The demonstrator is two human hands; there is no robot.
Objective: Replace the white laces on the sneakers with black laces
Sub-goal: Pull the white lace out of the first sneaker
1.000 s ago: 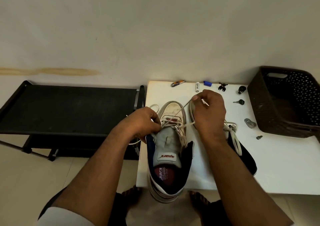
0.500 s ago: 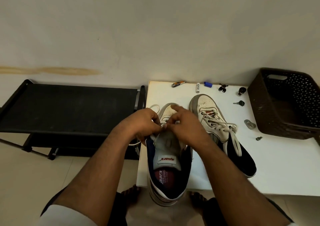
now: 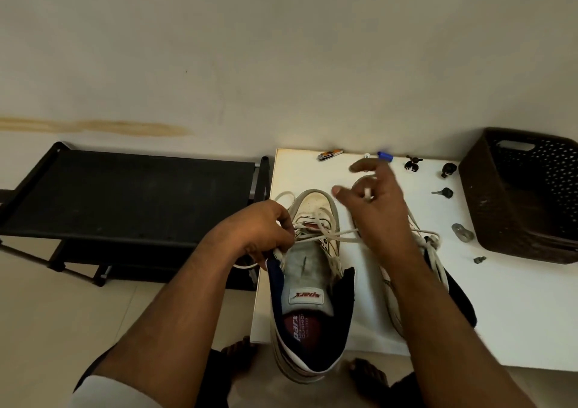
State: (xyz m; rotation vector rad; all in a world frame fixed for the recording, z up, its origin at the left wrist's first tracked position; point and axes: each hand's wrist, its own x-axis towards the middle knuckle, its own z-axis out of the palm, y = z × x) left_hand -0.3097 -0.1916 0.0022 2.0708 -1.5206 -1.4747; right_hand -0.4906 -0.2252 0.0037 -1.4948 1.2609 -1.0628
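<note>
White lace [image 3: 344, 237], flat and woven, runs taut from the eyelets of the near sneaker [image 3: 312, 282] to my right hand [image 3: 380, 210]; its stiff tip shows between those fingers, which pinch it while the thumb and forefinger splay open above. My left hand [image 3: 261, 235] is clenched on the sneaker's left eyelet edge and the lace there, pinning the upper steady.

The step in hand, as I judge it, is drawing the lace out of 1 row of eyelets. It should go best if I pull along the line of the eyelet, away from the sneaker, hold the upper flat, and free 1 crossing at a time so the weave does not snag.

The near sneaker sits at the table's [image 3: 516, 314] front-left edge, heel overhanging: scuffed off-white leather toe, grey padded tongue, navy collar, red insole. Right of it, largely behind my right arm, lies the second sneaker [image 3: 438, 270], its white lace still knotted. Beyond the sneakers, small dark hardware pieces are scattered; further right stands a perforated brown basket [image 3: 525, 198]. Left of the sneaker, off the table, is a matte black rack [image 3: 125, 195]. No black laces are visible.
</note>
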